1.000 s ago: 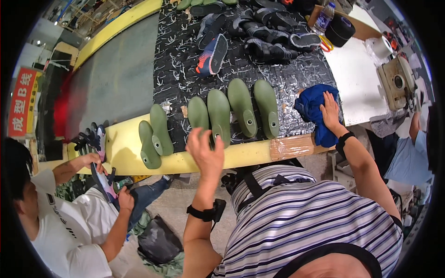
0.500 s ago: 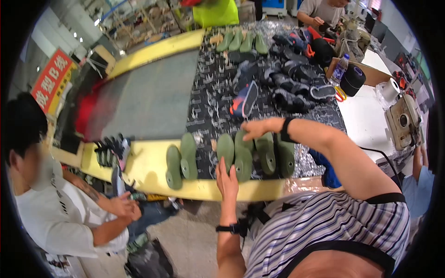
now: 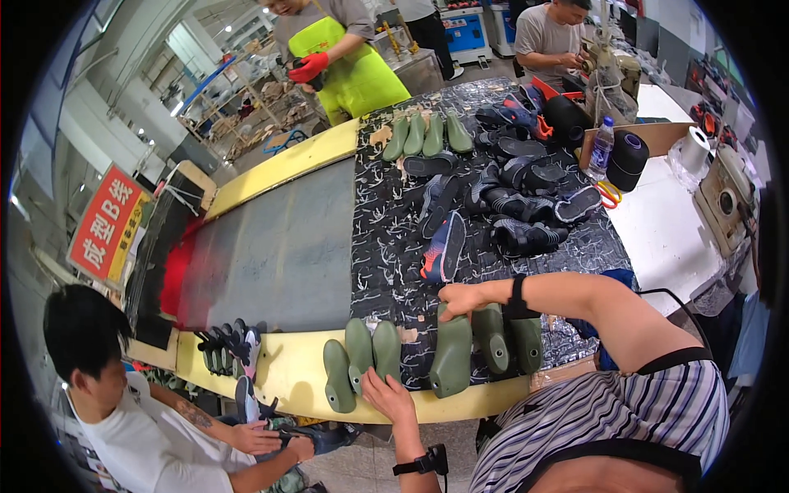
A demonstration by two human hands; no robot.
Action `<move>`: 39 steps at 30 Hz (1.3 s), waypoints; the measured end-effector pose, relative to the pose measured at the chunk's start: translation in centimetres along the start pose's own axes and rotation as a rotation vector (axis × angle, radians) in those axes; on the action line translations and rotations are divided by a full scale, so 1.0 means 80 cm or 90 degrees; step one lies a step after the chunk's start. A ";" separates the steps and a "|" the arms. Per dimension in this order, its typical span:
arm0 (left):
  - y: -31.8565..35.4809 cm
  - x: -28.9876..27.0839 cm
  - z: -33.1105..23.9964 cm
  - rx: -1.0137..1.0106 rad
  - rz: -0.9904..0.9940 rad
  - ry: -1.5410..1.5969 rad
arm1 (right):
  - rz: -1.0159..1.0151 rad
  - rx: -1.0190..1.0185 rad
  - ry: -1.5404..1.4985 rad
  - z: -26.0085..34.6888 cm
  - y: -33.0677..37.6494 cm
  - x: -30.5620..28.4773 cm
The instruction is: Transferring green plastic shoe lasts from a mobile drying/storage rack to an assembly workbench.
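Green shoe lasts stand in a row along the near edge of the table. My left hand [image 3: 389,396] closes around the lower end of one green shoe last [image 3: 386,348], hiding that end. Just left of it are two more lasts, a middle one [image 3: 358,345] and an outer one [image 3: 337,376]. My right hand [image 3: 462,301] grips the upper end of another last [image 3: 452,359], its fingers partly hidden behind it. Two further lasts, one [image 3: 491,341] beside it and one [image 3: 527,345] at the far right, stand below my right forearm.
Dark sports shoes [image 3: 526,197] lie heaped on the black patterned cover, with several green lasts [image 3: 427,135] beyond. A bottle [image 3: 601,148] and scissors [image 3: 609,195] are at right. A grey belt [image 3: 271,246] runs left. One co-worker [image 3: 156,411] sits close at left; others work beyond.
The last at my left hand has shifted left, next to the two outer lasts, widening the gap to the one under my right hand. The view has tilted up, showing more of the far co-worker.
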State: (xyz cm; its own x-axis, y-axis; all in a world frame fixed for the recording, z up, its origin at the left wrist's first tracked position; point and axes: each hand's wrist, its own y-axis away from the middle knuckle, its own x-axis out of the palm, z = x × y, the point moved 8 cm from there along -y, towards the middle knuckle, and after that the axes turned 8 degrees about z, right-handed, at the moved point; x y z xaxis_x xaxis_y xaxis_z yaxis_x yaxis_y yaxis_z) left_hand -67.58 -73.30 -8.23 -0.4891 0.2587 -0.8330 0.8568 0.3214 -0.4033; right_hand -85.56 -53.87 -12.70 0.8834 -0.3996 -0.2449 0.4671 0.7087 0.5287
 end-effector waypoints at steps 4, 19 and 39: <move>-0.001 0.014 -0.066 0.106 -0.005 0.095 | -0.307 -0.129 0.166 -0.005 0.100 -0.110; 0.015 0.142 -0.089 0.028 0.165 0.030 | -0.921 -0.344 -0.708 -0.133 0.178 -0.458; 0.012 0.133 -0.187 0.047 0.386 0.432 | -0.199 0.113 0.465 -0.163 0.149 -0.069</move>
State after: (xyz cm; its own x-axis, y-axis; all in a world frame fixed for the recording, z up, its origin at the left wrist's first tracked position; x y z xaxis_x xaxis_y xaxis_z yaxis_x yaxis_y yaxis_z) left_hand -74.41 -56.63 -11.84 0.0775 0.8520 -0.5177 0.9952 -0.0972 -0.0110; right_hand -84.35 -35.63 -15.67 0.5435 -0.0407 -0.8384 0.7377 0.4997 0.4539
